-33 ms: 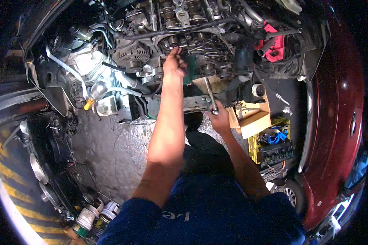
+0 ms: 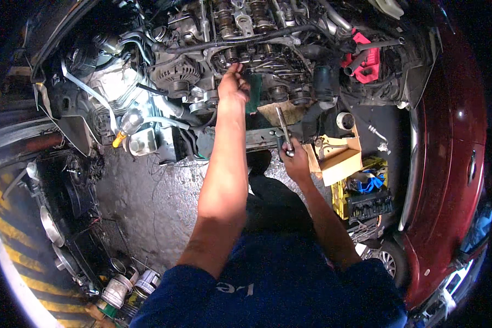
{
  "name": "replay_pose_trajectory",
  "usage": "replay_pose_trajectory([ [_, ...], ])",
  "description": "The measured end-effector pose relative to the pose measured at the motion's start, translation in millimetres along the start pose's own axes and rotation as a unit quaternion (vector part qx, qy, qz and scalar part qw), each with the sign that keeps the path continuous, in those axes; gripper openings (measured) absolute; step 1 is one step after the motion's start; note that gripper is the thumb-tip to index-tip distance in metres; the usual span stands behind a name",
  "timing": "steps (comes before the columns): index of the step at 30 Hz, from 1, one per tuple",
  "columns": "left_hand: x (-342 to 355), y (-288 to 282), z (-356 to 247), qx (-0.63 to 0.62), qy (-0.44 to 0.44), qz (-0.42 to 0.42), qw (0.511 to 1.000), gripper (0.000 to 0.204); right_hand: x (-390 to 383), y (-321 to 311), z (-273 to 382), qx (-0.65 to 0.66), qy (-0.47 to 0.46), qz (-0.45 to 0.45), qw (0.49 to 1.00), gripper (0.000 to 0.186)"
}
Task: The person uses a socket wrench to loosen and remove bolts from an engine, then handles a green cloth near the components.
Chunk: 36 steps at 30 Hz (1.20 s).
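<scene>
My left hand reaches up to the front of an open engine. Its fingers are bunched at the engine's edge; what they grip, if anything, is hidden. Lower and to the right, my right hand is closed around a ratchet wrench, a shiny steel tool pointing up toward the engine. Between the two hands hang a green flat piece and a brown cardboard-like sheet.
An alternator and a lit work lamp are at the left. On the right are a red tray, an open cardboard box, a yellow crate and a dark red car. Buckets stand lower left.
The ratchet wrench in my right hand has shifted slightly down and to the right. My left hand stays at nearly the same spot on the engine.
</scene>
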<state>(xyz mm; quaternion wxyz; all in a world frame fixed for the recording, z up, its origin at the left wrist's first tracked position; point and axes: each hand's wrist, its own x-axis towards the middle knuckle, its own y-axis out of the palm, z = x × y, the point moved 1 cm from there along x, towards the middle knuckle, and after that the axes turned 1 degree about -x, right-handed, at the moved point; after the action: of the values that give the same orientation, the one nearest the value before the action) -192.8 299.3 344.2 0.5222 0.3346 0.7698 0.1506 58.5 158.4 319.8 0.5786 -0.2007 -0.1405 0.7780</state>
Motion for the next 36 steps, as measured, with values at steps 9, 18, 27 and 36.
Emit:
replay_pose_trajectory([
  [9, 7, 18, -4, -0.135, -0.055, 0.002, 0.989, 0.022, -34, -38, -6, -0.067, 0.092, 0.006, 0.993, 0.017],
  [18, 11, 21, -3, -0.176, -0.049, 0.015, 0.983, 0.022, -32, -33, -7, -0.021, 0.113, 0.017, 0.993, 0.017],
  [27, 11, 25, 4, -0.211, -0.070, 0.034, 0.974, 0.022, -32, -29, -7, -0.001, 0.083, 0.000, 0.997, 0.018],
  [36, 11, 25, 5, -0.247, -0.061, 0.094, 0.963, 0.026, -32, -31, -2, 0.013, 0.094, 0.013, 0.995, 0.017],
])
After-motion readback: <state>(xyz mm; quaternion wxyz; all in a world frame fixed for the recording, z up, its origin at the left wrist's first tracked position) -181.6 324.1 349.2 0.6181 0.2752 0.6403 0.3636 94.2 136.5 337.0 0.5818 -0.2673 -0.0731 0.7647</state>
